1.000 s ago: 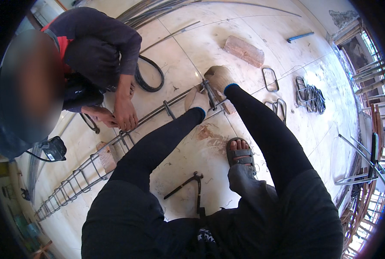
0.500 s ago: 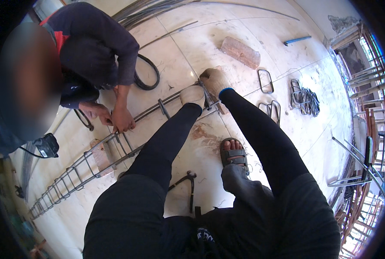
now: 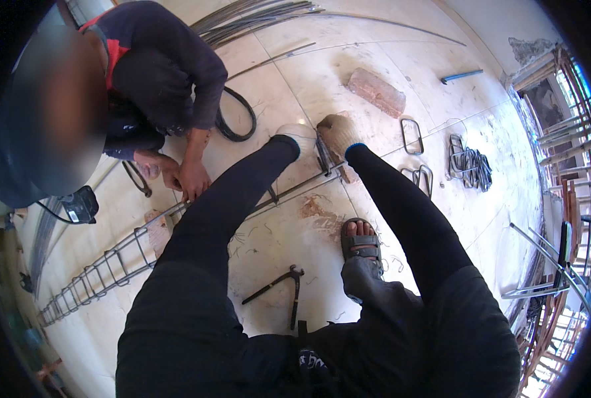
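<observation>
A long rebar cage (image 3: 113, 265) of thin bars and rectangular stirrups runs from the lower left to between my feet and the other person. Both my hands wear pale work gloves and are at its far end. My left hand (image 3: 299, 138) is closed at the cage's upper bar, its fingertips mostly hidden. Close beside it, my right hand (image 3: 338, 134) is curled at the top of a small bunch of stirrups (image 3: 323, 156); its grip is partly hidden. Another person's hands (image 3: 190, 178) work at the cage to the left.
Pincers (image 3: 295, 273) lie open on the floor near me. Bricks (image 3: 377, 91) sit beyond and under the cage. Loose stirrups (image 3: 469, 162) are piled at right, with a blue-handled tool (image 3: 462, 76) farther off. Coiled black wire (image 3: 252, 123) and long bars (image 3: 262, 14) lie at the back.
My left hand has shifted slightly up and left, still close to my right hand. The cage's near bar shows lower between my arms, and the pincers are in fuller view.
</observation>
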A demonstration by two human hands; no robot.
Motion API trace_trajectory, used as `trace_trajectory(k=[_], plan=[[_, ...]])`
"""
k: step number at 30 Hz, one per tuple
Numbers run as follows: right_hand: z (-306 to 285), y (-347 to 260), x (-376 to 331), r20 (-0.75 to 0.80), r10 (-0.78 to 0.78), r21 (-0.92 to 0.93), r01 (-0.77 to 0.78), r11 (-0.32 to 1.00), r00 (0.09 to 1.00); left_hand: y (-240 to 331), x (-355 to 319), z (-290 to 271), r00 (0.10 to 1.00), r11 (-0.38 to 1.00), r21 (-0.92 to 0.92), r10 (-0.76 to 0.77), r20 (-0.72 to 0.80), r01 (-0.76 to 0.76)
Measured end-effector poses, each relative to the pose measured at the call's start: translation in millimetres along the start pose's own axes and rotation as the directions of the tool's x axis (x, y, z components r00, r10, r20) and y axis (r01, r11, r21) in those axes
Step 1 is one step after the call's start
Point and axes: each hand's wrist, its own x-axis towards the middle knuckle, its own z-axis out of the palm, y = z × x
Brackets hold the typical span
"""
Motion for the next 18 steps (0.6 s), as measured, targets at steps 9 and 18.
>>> trace_trajectory(k=[9,18], plan=[[15.4,4.8,-26.9,-0.041,-0.023,0.261,0.033,0.965,0.999,-27.3,9.0,4.0,0.995,0.949,-0.307,-0.090,-0.046,0.071],[-1.4,-2.0,-26.4,0.096,-0.003,0.244,-0.020,0.970,0.995,-15.3,8.1,-13.6,0.887,0.143,-0.920,-0.355,0.296,0.364]])
